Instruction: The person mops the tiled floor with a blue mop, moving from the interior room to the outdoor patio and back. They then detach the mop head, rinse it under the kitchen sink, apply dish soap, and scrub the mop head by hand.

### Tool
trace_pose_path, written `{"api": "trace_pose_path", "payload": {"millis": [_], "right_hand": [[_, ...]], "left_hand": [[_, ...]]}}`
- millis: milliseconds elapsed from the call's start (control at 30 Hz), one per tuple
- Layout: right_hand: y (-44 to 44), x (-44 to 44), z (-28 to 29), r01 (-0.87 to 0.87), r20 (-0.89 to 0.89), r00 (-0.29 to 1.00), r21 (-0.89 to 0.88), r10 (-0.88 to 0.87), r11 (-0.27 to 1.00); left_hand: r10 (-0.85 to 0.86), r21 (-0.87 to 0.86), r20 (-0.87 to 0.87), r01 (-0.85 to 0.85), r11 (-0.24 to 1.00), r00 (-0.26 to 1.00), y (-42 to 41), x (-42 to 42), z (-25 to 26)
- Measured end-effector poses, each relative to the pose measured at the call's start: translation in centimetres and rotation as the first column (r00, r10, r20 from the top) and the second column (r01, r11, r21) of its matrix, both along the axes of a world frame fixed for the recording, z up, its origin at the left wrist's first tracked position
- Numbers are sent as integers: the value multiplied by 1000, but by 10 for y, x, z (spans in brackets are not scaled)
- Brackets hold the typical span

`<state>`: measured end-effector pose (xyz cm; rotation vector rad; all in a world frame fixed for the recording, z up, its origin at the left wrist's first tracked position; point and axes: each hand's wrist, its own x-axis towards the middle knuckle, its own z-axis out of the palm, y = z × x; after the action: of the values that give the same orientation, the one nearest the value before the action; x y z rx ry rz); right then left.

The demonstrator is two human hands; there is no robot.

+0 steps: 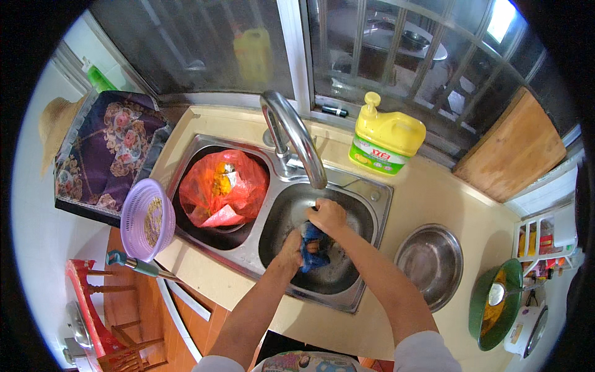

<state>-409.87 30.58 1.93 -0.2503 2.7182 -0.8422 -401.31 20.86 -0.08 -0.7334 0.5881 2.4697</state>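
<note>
Both hands are over the right basin of a stainless steel double sink (368,279). A wet blue cloth (312,260) is bunched in my left hand (294,247), whose fingers show through its folds. Just above and to the right, my right hand (329,216) is curled near the cloth's upper end; its fingertips are partly hidden, so whether it grips the cloth is unclear. The curved chrome faucet (297,132) ends right above my right hand. No running water can be made out.
A red plastic bag (223,190) fills the left basin. Beside it is a purple colander (148,221). A yellow pump jug of dish soap (388,135) stands behind the sink. To the right are a steel bowl (430,267), a green basin (496,302) and a wooden board (511,146).
</note>
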Motion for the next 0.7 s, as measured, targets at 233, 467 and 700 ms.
{"api": "trace_pose_path", "payload": {"millis": [233, 467, 700], "right_hand": [[-1, -98, 10, 7, -378, 901, -474, -210, 880], [-28, -139, 12, -109, -211, 977, -595, -24, 796], [-27, -113, 11, -69, -282, 951, -586, -123, 807]], "left_hand": [[23, -45, 54, -20, 999, 998, -5, -6, 13], [71, 159, 67, -80, 984, 995, 9, -11, 8], [98, 186, 89, -113, 976, 991, 20, -13, 1]]}}
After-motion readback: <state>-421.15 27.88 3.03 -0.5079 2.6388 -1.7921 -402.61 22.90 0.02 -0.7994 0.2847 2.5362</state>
